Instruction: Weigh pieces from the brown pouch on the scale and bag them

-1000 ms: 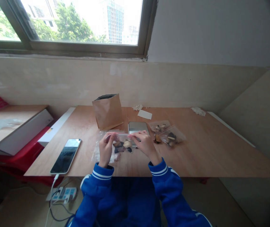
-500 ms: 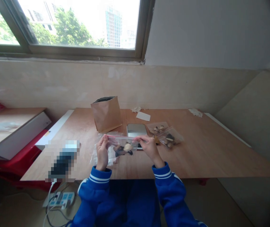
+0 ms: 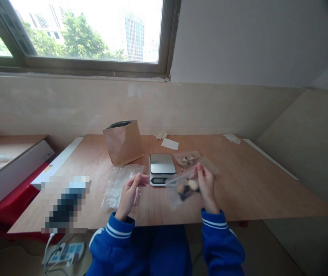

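My right hand [image 3: 206,186] pinches the top edge of a clear zip bag [image 3: 173,193], which hangs tilted over the table's front half. Dark and pale dried-looking pieces [image 3: 188,187] lie inside it; I cannot tell their exact kind. With fingers stretched to the right, my left hand [image 3: 131,193] holds nothing and hovers by a pile of empty clear bags [image 3: 113,189]. Between and behind the hands stands a kitchen scale [image 3: 162,165] with a bare metal plate. Another filled zip bag [image 3: 187,159] lies right of the scale, and one more is partly hidden behind my right hand.
An open brown paper bag [image 3: 123,143] stands upright at the back left of the table [image 3: 256,184]. A white card [image 3: 170,144] lies behind the scale. To the left is a blurred-out object [image 3: 68,205] with a cable; below it, a power strip [image 3: 66,253] rests on the floor.
My left hand has let go of the zip bag and moved down slightly. My right hand has carried the bag to the right, uncovering the scale. The view has shifted slightly.
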`<state>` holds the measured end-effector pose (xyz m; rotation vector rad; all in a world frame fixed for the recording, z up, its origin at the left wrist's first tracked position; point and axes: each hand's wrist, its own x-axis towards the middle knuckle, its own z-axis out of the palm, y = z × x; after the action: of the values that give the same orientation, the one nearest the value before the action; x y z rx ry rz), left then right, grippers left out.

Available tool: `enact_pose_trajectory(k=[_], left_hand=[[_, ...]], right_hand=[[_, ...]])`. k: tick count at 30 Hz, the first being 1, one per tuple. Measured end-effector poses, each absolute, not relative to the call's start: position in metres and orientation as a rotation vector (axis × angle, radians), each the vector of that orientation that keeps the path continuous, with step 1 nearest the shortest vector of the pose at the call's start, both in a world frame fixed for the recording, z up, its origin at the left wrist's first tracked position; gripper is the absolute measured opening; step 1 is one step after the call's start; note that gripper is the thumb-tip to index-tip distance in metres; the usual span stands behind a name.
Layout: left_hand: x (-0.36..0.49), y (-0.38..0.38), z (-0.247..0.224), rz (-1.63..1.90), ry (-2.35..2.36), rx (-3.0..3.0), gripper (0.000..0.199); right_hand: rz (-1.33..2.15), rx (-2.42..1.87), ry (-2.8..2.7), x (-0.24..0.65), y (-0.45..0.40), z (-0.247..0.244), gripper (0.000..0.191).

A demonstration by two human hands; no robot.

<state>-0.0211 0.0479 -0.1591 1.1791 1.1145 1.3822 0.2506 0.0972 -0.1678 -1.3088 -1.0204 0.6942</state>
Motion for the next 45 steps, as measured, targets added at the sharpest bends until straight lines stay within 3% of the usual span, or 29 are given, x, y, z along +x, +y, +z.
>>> enact_pose_trajectory(k=[6, 11, 13, 18, 25, 34, 40, 45], left_hand=[[-0.068, 0.069, -0.156, 1.72, 1.629, 1.449, 0.037], [-0.089, 0.091, -0.123, 1.843, 1.971, 1.721, 0.051], [-0.091, 0.102, -0.104, 1.874, 2.074, 1.741, 0.049], [-0.098, 0.143, -0.064, 1.878, 2.195, 1.711, 0.037], [-0.107, 0.186, -0.064, 1.447, 2.239, 1.863, 0.03], [-0.107, 0.178, -0.078, 1.584, 2.108, 1.991, 0.027], [-0.111, 0.176, -0.082, 1.609, 2.034, 2.064, 0.026], [-0.113, 0.172, -0.08, 1.584, 2.037, 2.057, 0.028]], right_hand=[[0.324, -1.738, -1.16, 0.372, 0.129, -0.179, 0.066], [-0.345, -1.923, -1.115, 0.345, 0.116, -0.203, 0.065], [-0.424, -1.911, -1.248, 0.316, 0.103, -0.217, 0.058], [-0.419, -2.049, -1.388, 0.28, 0.098, -0.247, 0.049], [-0.282, -2.316, -1.243, 0.288, 0.137, -0.236, 0.051], [0.004, -1.987, -2.295, 0.287, 0.206, -0.214, 0.043], [-0.076, -2.314, -2.062, 0.299, 0.23, -0.208, 0.044], [-0.067, -2.3, -1.881, 0.322, 0.211, -0.2, 0.049]])
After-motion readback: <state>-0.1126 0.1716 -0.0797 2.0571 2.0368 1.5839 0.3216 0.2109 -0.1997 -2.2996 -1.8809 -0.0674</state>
